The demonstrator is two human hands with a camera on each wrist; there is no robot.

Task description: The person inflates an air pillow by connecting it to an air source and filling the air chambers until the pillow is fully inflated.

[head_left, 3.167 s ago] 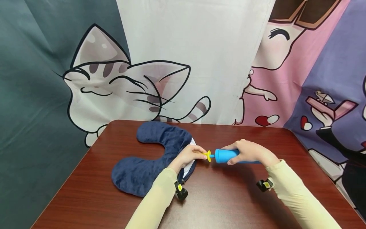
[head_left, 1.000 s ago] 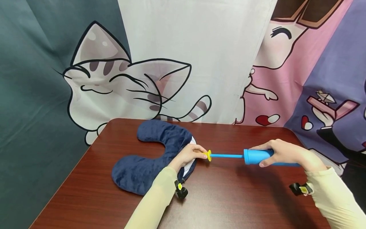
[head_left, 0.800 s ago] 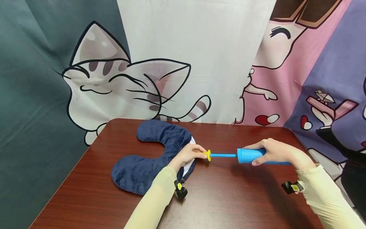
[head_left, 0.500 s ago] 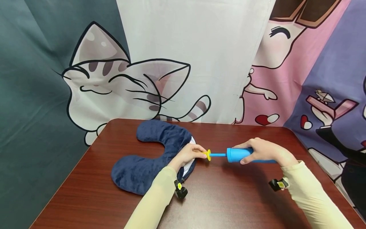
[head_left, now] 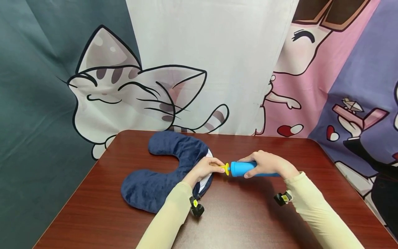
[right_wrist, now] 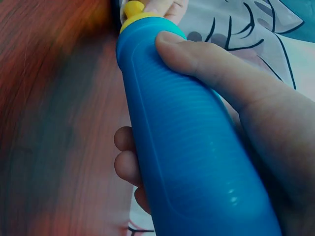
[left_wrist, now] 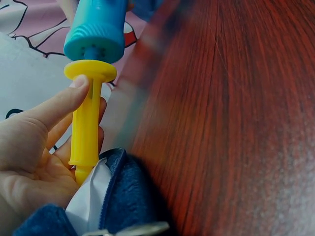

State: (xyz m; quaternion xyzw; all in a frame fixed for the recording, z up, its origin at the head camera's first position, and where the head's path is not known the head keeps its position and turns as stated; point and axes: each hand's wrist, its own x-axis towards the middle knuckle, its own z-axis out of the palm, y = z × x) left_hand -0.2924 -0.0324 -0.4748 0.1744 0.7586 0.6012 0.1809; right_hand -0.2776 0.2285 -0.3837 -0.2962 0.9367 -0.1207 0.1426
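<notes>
My left hand (head_left: 206, 169) grips the yellow end (left_wrist: 86, 132) of a hand pump, its thumb just under the yellow flange. The right hand (head_left: 266, 164) is wrapped round the pump's blue barrel (right_wrist: 182, 132); in the right wrist view the thumb lies along the top and fingertips show on the far side. Only a short bit of blue rod shows between barrel and flange. Beside the left hand lies a navy U-shaped neck pillow (head_left: 146, 188). Its zipped edge gapes, and white lining (left_wrist: 92, 199) meets the lower yellow tip, which is partly hidden there.
The dark red wooden table (head_left: 242, 214) stretches out under both hands. Behind it hangs a printed cloth backdrop (head_left: 202, 41) with cartoon cats. A metal zipper pull (left_wrist: 140, 229) shows at the pillow's opening.
The right hand has slid left with the blue barrel, so the long exposed rod has gone almost wholly into it. The left hand, yellow end and pillow have stayed in place.
</notes>
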